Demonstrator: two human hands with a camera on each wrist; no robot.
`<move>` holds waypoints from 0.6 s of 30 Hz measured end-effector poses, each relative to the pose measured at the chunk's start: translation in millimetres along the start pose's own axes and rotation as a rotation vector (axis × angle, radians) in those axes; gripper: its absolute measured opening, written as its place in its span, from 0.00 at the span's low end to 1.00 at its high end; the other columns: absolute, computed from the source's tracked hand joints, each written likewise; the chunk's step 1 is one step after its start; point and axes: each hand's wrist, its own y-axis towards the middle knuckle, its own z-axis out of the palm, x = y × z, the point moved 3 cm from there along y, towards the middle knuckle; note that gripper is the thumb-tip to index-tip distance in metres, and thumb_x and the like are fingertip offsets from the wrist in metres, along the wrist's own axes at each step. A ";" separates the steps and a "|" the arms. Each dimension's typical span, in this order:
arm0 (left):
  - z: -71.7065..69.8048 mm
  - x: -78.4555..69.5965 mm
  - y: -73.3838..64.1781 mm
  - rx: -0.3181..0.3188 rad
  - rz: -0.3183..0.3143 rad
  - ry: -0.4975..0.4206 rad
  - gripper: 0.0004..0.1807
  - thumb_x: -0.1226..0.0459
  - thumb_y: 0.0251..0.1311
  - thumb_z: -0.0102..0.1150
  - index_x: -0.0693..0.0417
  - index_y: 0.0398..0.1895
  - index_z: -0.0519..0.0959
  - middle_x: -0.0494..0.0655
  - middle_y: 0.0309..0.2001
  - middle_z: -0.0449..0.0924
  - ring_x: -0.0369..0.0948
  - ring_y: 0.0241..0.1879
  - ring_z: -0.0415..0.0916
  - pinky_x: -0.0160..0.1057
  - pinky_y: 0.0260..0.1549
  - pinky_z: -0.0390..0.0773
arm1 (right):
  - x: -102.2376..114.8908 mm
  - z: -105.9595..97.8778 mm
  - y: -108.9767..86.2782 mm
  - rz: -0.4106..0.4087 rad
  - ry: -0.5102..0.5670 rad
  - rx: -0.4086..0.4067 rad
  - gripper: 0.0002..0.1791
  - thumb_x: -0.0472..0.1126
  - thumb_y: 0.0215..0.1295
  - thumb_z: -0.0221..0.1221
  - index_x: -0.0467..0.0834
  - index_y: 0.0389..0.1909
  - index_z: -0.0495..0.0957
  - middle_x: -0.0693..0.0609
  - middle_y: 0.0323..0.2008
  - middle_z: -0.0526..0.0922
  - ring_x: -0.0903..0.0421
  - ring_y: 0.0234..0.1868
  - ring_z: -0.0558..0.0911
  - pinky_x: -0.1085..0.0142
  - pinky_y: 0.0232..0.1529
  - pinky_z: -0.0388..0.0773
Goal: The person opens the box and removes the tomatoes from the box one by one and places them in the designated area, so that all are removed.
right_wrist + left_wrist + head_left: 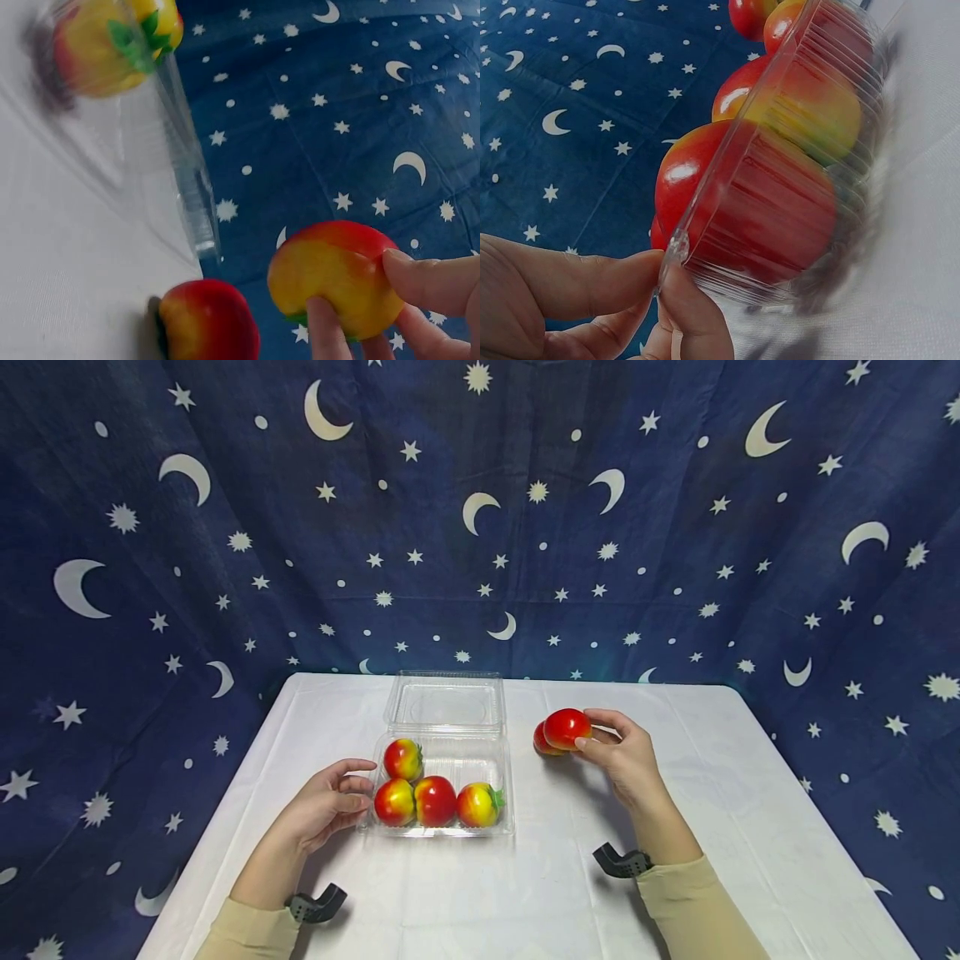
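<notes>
My left hand (335, 802) is at the left side of a clear plastic clamshell container (512, 797); in the left wrist view, its thumb and forefinger pinch the rim. Several glossy red-and-yellow fruits (435, 802) sit inside, three along the near side and one behind at the left. To the right of the container, my right hand (618, 752) holds a similar red-and-yellow fruit (334, 277) between thumb and fingers, raised over the table. Another such fruit (214, 322) lies on the table and is partly covered by the held one in the head view.
Hinged back behind the container, its clear lid (447, 703) lies open near the table's far edge. A white cloth covers the table (480, 893). Dark blue curtains (420, 627) with moons and stars hang behind and at both sides.
</notes>
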 end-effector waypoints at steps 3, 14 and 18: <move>-0.3 0.3 0.1 0.003 0.002 -0.006 0.36 0.75 0.66 0.62 0.64 0.76 0.63 0.43 0.43 0.80 0.39 0.35 0.83 0.33 0.40 0.89 | -0.1 -3.9 -0.5 -0.018 -0.017 -0.040 0.30 0.25 0.65 0.67 0.30 0.68 0.73 0.38 0.65 0.76 0.60 0.53 0.87 0.61 0.47 0.91; -0.5 0.7 -0.6 0.005 0.004 -0.016 0.36 0.75 0.66 0.63 0.64 0.76 0.63 0.43 0.42 0.80 0.38 0.34 0.83 0.32 0.40 0.89 | -9.3 -17.5 4.3 -0.032 -0.003 -0.096 0.29 0.24 0.65 0.66 0.30 0.68 0.74 0.52 0.55 0.81 0.62 0.52 0.87 0.65 0.45 0.90; -0.2 0.4 -1.0 0.001 0.007 -0.015 0.36 0.75 0.65 0.62 0.65 0.76 0.63 0.43 0.42 0.80 0.38 0.34 0.82 0.32 0.39 0.89 | -12.2 -21.9 5.6 -0.023 -0.019 -0.113 0.30 0.24 0.65 0.66 0.31 0.68 0.74 0.52 0.56 0.80 0.60 0.53 0.86 0.66 0.45 0.90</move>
